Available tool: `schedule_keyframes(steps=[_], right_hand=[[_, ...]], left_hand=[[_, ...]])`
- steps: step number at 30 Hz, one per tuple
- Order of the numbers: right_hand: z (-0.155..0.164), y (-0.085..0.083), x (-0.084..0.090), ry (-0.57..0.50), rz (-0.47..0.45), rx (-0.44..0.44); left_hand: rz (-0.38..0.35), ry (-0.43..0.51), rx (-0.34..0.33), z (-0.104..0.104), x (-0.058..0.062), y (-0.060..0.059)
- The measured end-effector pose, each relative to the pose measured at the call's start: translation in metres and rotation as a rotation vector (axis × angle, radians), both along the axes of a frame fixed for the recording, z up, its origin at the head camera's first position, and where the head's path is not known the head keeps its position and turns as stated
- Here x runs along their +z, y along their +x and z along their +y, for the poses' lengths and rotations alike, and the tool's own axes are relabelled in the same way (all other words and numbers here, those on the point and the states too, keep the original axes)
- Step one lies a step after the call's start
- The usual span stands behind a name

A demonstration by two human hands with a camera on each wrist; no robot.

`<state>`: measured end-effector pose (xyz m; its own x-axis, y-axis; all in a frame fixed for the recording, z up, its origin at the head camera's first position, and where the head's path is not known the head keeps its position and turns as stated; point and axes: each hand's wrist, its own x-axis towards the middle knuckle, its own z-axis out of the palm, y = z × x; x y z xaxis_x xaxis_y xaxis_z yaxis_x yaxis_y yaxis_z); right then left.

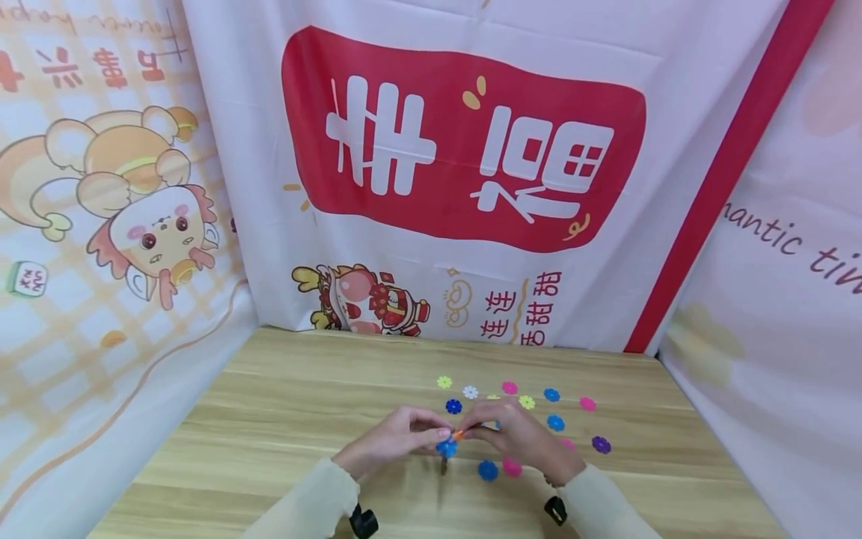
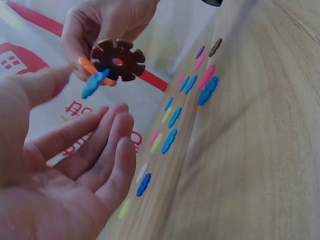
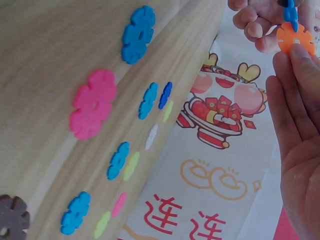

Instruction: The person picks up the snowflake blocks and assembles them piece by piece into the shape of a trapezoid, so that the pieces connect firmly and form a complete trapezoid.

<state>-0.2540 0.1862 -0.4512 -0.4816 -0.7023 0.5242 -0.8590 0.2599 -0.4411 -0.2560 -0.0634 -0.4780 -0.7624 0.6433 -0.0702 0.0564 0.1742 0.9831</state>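
Note:
My right hand [image 1: 474, 431] pinches a small cluster of joined plastic flower discs: a brown disc [image 2: 118, 60], an orange disc [image 2: 86, 66] and a blue disc [image 2: 95, 83] slotted together. In the head view the cluster shows as the orange piece [image 1: 458, 434] and the blue piece [image 1: 446, 448], just above the wooden table [image 1: 283, 419]. My left hand [image 1: 436, 435] is right beside it. In the left wrist view the left hand [image 2: 97, 110] has relaxed fingers and its thumb reaches toward the blue disc without gripping it. The right wrist view shows the orange disc [image 3: 296, 39] at my right fingertips [image 3: 300, 65].
Several loose discs lie on the table behind and right of my hands, among them blue [image 1: 488, 469], pink [image 1: 512, 467], purple [image 1: 601, 444], yellow [image 1: 444, 382] and white [image 1: 470, 391]. A loose brown disc [image 3: 10, 217] lies nearby. Printed cloth banners [image 1: 465, 150] wall the table's back and sides.

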Motion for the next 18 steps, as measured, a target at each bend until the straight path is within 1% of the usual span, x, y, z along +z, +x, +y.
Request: schedule_keyframes(steps=[4, 7, 8, 11, 13, 15, 18], right_hand=[[-0.003, 0.002, 0.002, 0.017, 0.026, 0.029], [-0.005, 0.002, 0.002, 0.038, 0.051, 0.040], [-0.005, 0.002, 0.002, 0.053, 0.043, 0.036], [-0.002, 0.000, 0.004, 0.110, 0.002, -0.012], [0.001, -0.004, 0.007, 0.176, -0.031, -0.064], [0.004, -0.009, 0.011, 0.245, -0.052, -0.120], [0.008, -0.018, 0.013, 0.341, -0.073, -0.173]], left_hand=[[0.023, 0.014, -0.057, 0.004, -0.005, -0.001], [0.017, 0.042, -0.063, 0.006, -0.010, 0.000], [0.009, 0.047, -0.056, 0.006, -0.011, 0.001], [-0.010, 0.052, -0.029, 0.006, -0.014, 0.003], [-0.018, 0.046, -0.011, 0.006, -0.014, 0.005], [-0.013, 0.047, 0.001, 0.004, -0.014, 0.005], [0.002, 0.059, 0.010, 0.002, -0.014, 0.006]])
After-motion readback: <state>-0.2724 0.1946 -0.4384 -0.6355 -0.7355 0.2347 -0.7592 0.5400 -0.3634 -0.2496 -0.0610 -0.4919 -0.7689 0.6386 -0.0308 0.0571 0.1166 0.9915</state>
